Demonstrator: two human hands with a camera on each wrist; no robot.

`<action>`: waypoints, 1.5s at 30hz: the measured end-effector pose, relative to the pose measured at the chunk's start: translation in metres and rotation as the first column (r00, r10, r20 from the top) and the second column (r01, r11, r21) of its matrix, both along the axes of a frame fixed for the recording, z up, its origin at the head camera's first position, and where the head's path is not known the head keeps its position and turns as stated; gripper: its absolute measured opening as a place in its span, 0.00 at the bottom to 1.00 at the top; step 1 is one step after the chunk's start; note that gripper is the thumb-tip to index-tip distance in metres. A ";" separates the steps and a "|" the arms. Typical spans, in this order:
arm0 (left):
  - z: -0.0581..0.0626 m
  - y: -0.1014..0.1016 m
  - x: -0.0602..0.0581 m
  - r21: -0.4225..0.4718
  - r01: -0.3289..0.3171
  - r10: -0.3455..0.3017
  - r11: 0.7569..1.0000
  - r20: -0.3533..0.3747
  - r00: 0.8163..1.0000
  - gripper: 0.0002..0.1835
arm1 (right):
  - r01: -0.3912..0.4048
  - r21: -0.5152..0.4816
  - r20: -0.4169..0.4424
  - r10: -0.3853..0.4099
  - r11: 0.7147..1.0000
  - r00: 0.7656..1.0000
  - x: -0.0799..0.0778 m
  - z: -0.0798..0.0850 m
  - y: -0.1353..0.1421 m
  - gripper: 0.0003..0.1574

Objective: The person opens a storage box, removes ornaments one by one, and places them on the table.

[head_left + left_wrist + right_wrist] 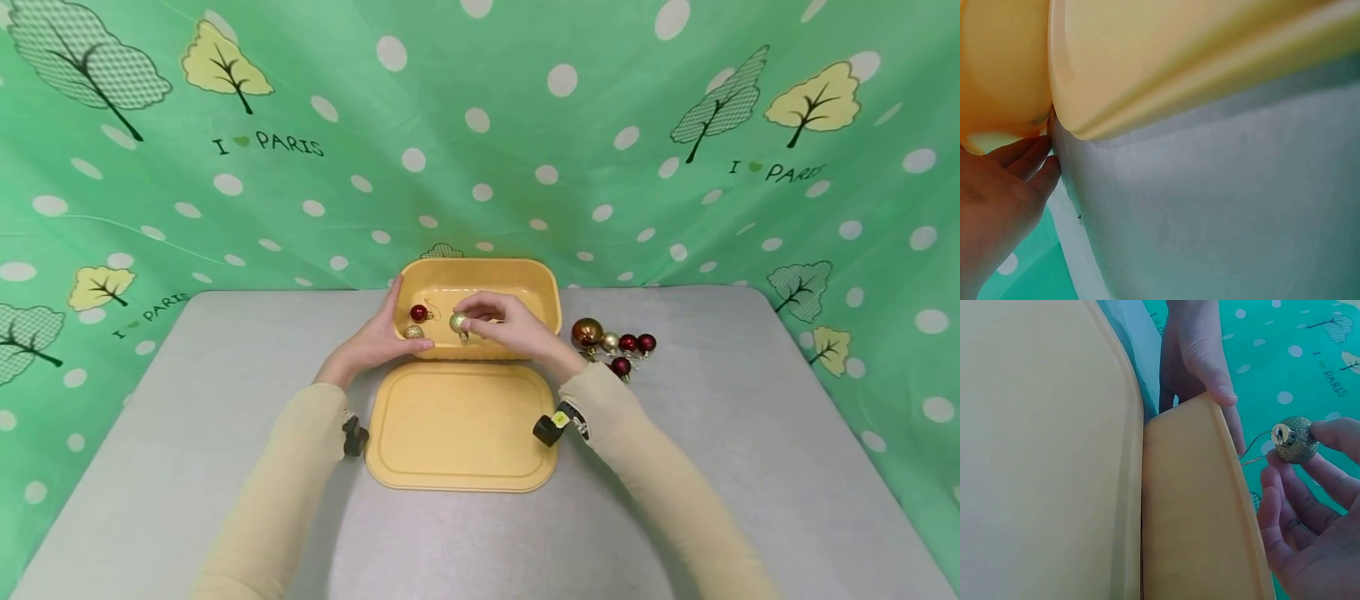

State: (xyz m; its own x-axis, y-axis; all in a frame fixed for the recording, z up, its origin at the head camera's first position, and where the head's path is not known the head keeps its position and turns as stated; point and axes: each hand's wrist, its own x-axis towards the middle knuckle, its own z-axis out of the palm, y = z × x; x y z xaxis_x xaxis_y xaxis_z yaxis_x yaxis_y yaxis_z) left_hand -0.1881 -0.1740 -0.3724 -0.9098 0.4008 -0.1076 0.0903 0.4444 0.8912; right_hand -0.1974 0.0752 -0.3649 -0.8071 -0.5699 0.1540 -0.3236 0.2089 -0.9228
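Over the yellow box [480, 353], my right hand [517, 329] pinches a small gold glitter bauble [1297, 440] between thumb and fingers. Its metal cap and thin string show in the right wrist view. My left hand [375, 340] grips the box's near left corner, thumb over the rim and fingers along the outer wall. Inside the box, on its left side, lie a dark red bauble [418, 313] and another gold bauble [413, 332], close to the left thumb.
A yellow lid [461, 429] lies flat on the grey table [420, 542] just in front of the box. To the right is a group of baubles: a large copper one [587, 333], a small gold one [610, 342] and several dark red ones [646, 342]. A green printed curtain [480, 150] hangs behind.
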 end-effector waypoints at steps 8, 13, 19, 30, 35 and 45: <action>-0.023 -0.004 -0.012 -0.017 -0.005 0.004 1.000 -0.018 1.000 0.66 | 0.038 0.039 0.046 -0.040 0.999 0.998 0.016 0.008 0.019 0.17; -0.033 -0.008 -0.017 -0.025 -0.014 0.014 1.000 -0.028 1.000 0.67 | 0.055 0.069 0.082 -0.060 0.996 0.995 0.025 0.011 0.034 0.18; -0.031 -0.009 -0.016 -0.011 -0.010 0.010 1.000 -0.030 1.000 0.67 | 0.063 0.058 0.066 -0.067 0.996 0.996 0.031 0.010 0.049 0.16; -0.031 -0.010 -0.013 0.031 0.009 -0.008 0.999 -0.042 0.999 0.70 | 0.112 0.053 0.015 -0.113 0.992 0.993 0.040 0.009 0.078 0.17; -0.032 -0.010 -0.014 -0.006 -0.002 0.002 1.000 -0.020 1.000 0.67 | 0.162 0.060 0.039 -0.165 0.985 0.986 0.046 0.010 0.093 0.17; -0.032 -0.008 -0.017 -0.013 0.003 -0.004 1.000 -0.018 1.000 0.66 | 0.242 0.073 0.086 -0.248 0.967 0.965 0.053 0.008 0.122 0.19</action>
